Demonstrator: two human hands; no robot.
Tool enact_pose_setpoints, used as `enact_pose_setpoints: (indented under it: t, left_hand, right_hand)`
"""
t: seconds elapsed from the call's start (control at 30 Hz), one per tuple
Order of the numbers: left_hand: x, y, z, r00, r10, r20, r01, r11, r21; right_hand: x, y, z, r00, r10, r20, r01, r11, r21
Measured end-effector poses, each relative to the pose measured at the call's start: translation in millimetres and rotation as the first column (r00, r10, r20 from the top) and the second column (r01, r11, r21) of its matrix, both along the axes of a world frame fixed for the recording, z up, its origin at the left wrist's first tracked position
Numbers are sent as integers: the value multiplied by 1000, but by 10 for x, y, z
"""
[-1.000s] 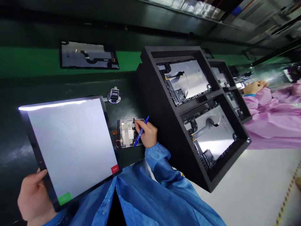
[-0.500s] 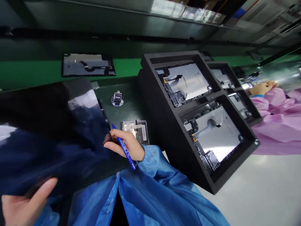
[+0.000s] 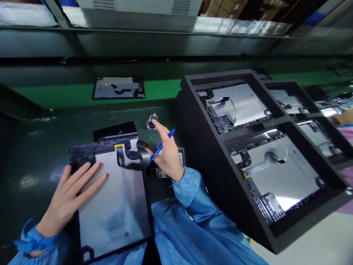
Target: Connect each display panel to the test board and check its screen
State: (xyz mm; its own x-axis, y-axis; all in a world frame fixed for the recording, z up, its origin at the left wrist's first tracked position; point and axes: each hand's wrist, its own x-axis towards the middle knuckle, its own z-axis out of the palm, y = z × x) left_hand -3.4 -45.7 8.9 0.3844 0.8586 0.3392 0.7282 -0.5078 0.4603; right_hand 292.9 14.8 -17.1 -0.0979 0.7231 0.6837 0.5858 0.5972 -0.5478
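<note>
A tablet screen assembly [image 3: 116, 209] lies with its silvery back up near the bench's front edge, a dark flex cable [image 3: 132, 157] curling over its top. My left hand [image 3: 74, 191] rests flat across its upper left part, fingers spread. In my right hand [image 3: 168, 156] a blue marker pen [image 3: 161, 145] is held between the fingers, tilted up to the right. The right index finger stretches out onto a small metal tally counter [image 3: 151, 121]. Behind the screen assembly lies another dark flat panel [image 3: 116, 130], partly covered. A small labelled part [image 3: 180, 156] is partly hidden behind my right hand.
A black foam tray [image 3: 220, 176] on the right holds several screen assemblies in its compartments. Another panel [image 3: 118, 88] lies on the green strip [image 3: 162, 88] at the back. A co-worker's pink sleeve [image 3: 348, 134] shows at the right edge.
The screen assembly has gone from dark glossy face to silvery back, and lies on the bench. My left hand now lies flat on it. My right hand has left its edge and reached the counter.
</note>
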Motion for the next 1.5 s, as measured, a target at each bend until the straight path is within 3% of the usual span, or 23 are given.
enact_pose_setpoints:
  t: [0.1,0.2,0.33,0.43,0.57,0.7,0.8,0.87,0.97,1.03,1.17,1.33,1.5]
  left_hand:
    - [-64,160,-132,995,-99,5,99,995,26]
    - [-136,311,-270,992,-127,9,127,992,-3]
    - [-171,425,-437,996,-85,22,85,996,-22]
    - [-165,471,-526,996,-83,25,85,995,-60]
    - [-193,508,-513,983,-141,-115,130,987,-96]
    - [-157,507,-264,950,-89,-300,61,993,-102]
    - [70,471,-40,986,22,-168,-23,1000,-2]
    - [303,448,42,1000,-8,-30,8,1000,10]
    - [625,443,31,983,-114,145,129,986,-103]
    - [747,453,-23,959,-98,266,167,952,-255]
    - [795,454,-92,919,66,388,144,861,-488]
    - [808,440,-63,903,139,407,120,827,-549]
    - [883,456,-33,875,191,445,151,765,-626]
  right_hand:
    - [62,17,-8,992,87,-90,-104,973,-208]
    - [157,-24,32,933,158,-324,-273,896,-350]
    - [288,-83,131,771,196,-606,-518,746,-418]
    - [310,-97,160,712,184,-678,-590,679,-436]
    - [250,-87,128,743,176,-645,-561,690,-458]
    - [179,-96,87,812,192,-551,-491,735,-468]
    - [100,-123,65,845,248,-474,-485,728,-484]
    - [35,-141,51,837,308,-452,-520,702,-486]
    - [-48,-159,30,833,366,-415,-544,682,-490]
    - [-83,-168,16,844,366,-392,-529,689,-496]
    - [-115,-186,-14,846,346,-406,-525,679,-513]
    - [-138,-197,-35,816,396,-420,-575,627,-525]
    - [-162,-197,-41,830,406,-382,-557,636,-534]
